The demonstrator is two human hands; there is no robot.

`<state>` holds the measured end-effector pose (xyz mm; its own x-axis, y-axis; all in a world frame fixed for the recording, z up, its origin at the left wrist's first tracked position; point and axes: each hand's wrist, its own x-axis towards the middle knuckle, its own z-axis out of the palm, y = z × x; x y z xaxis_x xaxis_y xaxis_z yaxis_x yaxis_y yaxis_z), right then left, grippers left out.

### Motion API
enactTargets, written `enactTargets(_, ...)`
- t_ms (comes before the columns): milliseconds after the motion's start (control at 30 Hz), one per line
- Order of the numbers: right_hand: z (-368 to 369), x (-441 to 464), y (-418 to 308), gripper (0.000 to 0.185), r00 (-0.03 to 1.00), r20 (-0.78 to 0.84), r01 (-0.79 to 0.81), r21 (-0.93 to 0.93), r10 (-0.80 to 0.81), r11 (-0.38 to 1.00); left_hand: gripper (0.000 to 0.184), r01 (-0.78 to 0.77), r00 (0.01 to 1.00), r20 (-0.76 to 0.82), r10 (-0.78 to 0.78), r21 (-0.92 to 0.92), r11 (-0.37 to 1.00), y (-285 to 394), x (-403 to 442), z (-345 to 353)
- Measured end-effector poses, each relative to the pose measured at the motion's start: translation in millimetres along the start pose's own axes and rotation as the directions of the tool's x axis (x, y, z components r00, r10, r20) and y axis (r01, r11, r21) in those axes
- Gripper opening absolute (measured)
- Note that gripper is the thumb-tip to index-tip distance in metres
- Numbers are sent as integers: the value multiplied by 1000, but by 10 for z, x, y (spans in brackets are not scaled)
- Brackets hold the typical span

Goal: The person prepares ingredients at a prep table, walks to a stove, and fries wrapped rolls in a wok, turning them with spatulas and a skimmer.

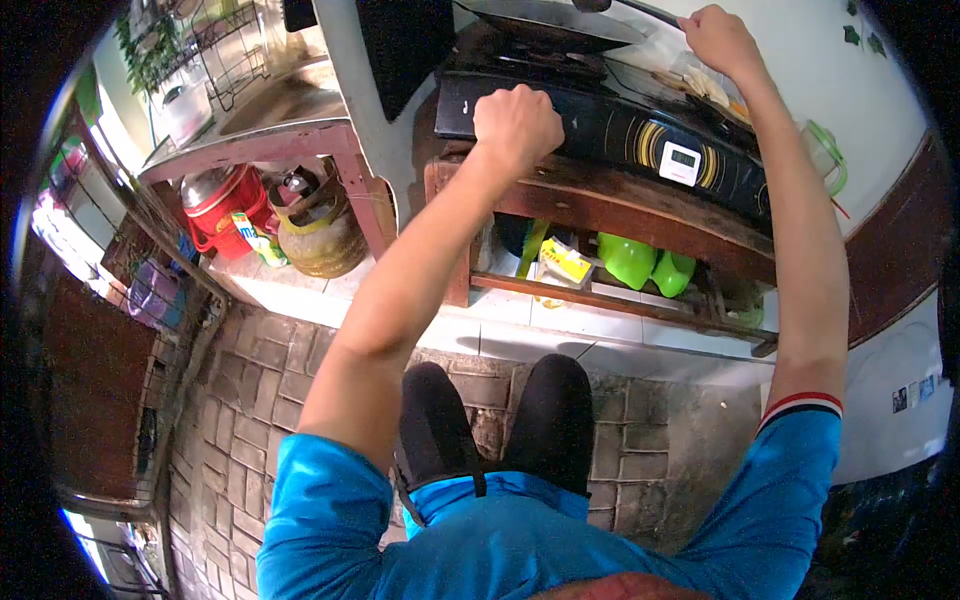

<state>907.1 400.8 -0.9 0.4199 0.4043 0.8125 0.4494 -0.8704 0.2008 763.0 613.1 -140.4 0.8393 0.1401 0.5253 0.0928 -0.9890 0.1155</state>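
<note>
My left hand (pixel 518 128) is closed in a fist at the left front of the black stove (pixel 600 135); whatever its fingers hold is hidden. My right hand (pixel 722 42), at the top right, is wrapped round a dark handle (pixel 650 12) that runs left toward the wok. The dark wok (pixel 555 22) rests on the stove's left side, partly cut off by the top edge. A small white digital timer (pixel 680 162) sits on the stove's front panel, between my two arms.
Below the stove, a wooden shelf (pixel 620 205) holds bright green items (pixel 628 260) and a yellow packet (pixel 565 262). At left, a red container (pixel 222 212) and a gas cylinder (pixel 322 238) stand under a sink counter (pixel 250 150). Utensils (pixel 712 88) lie at the stove's right.
</note>
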Motion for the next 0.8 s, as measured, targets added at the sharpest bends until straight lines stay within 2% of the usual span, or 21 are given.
enactTargets(100, -168, -65, -92, 35, 991, 72, -116, 50, 112, 992, 27, -95, 994, 57, 91, 71, 993, -51, 81, 28)
enactTargets(267, -95, -66, -77, 36, 985, 121, -129, 35, 124, 991, 29, -5, 990, 139, 1, 23, 1000, -16, 131, 87)
enactTargets(333, -75, -66, -69, 37, 984, 127, -127, 34, 121, 991, 32, 153, 977, 171, -128, -137, 979, -21, 146, 126)
enactTargets(367, -68, -54, -68, 37, 985, 134, -113, 33, 107, 993, 32, 153, 977, 170, -129, -137, 979, -32, 161, 142)
enactTargets(433, -56, -35, -98, 38, 986, 141, -96, 35, 91, 995, 37, 256, 960, 196, -201, -316, 914, -93, 217, 217)
enactTargets(467, -49, -29, -116, 38, 982, 149, -126, 53, 117, 991, 37, 259, 959, 196, -205, -315, 913, -149, 259, 289)
enactTargets(533, -6, -24, -138, 38, 977, 162, -156, 74, 142, 985, 43, 263, 962, 197, -189, -486, 834, -239, 294, 364)
enactTargets(567, 20, -18, -151, 37, 978, 160, -147, 70, 134, 987, 43, 269, 961, 199, -194, -483, 833, -269, 298, 407)
enactTargets(633, 39, -22, -189, 37, 979, 160, -137, 70, 124, 988, 43, 388, 918, 348, -191, -678, 625, -234, 187, 241)
enactTargets(667, 25, -3, -206, 37, 977, 155, -158, 69, 146, 985, 43, 388, 918, 345, -196, -677, 626, -237, 170, 252)
enactTargets(733, -36, 24, -247, 37, 976, 143, -177, 71, 165, 982, 41, 396, 917, 337, -214, -828, 396, -222, 144, 342)
enactTargets(767, -77, 31, -262, 37, 973, 131, -200, 64, 191, 978, 41, 393, 918, 332, -216, -830, 395, -212, 138, 381)
enactTargets(800, -104, 42, -269, 37, 969, 119, -223, 57, 215, 973, 40, 425, 900, 366, -238, -859, 286, -192, 123, 392)
